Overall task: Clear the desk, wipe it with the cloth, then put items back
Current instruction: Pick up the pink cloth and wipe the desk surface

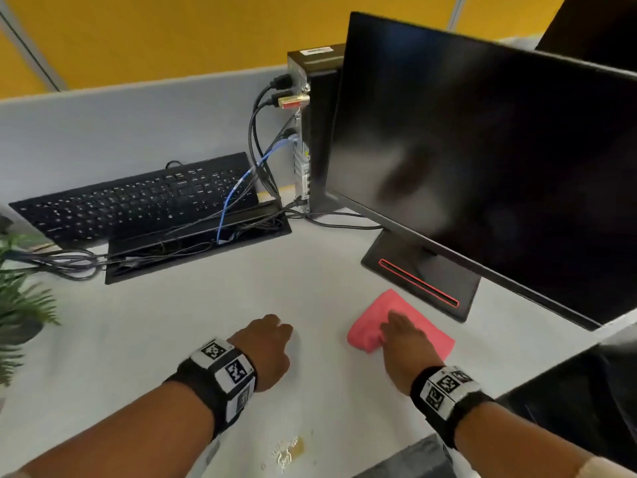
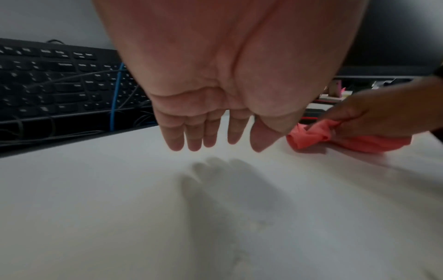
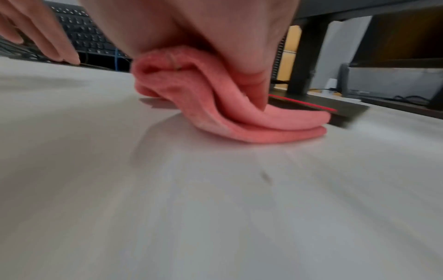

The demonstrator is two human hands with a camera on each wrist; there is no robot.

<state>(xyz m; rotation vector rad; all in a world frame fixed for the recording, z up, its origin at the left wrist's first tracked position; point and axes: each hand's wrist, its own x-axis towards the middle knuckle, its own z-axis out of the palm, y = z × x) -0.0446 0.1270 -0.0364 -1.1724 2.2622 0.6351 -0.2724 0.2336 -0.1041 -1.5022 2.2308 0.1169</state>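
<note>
A folded pink cloth [image 1: 424, 326] lies on the white desk [image 1: 193, 322] just in front of the monitor's base. My right hand [image 1: 401, 338] lies on top of the cloth and grips a bunched fold of it; the right wrist view shows the thumb curled round that fold of cloth [image 3: 239, 121] and pressing it onto the desk. My left hand [image 1: 277, 331] hovers just above the bare desk to the left of the cloth. In the left wrist view its fingers [image 2: 237, 130] hang straight and hold nothing, with the cloth [image 2: 309, 136] to their right.
A black keyboard [image 1: 138, 198] leans against the grey partition at the back left, above an open cable tray [image 1: 196, 246]. A monitor [image 1: 482, 160] on a black base [image 1: 420, 284] and a PC tower [image 1: 310, 132] fill the right. A plant [image 1: 20, 298] stands at the left edge. Small debris [image 1: 287, 450] lies near the front edge.
</note>
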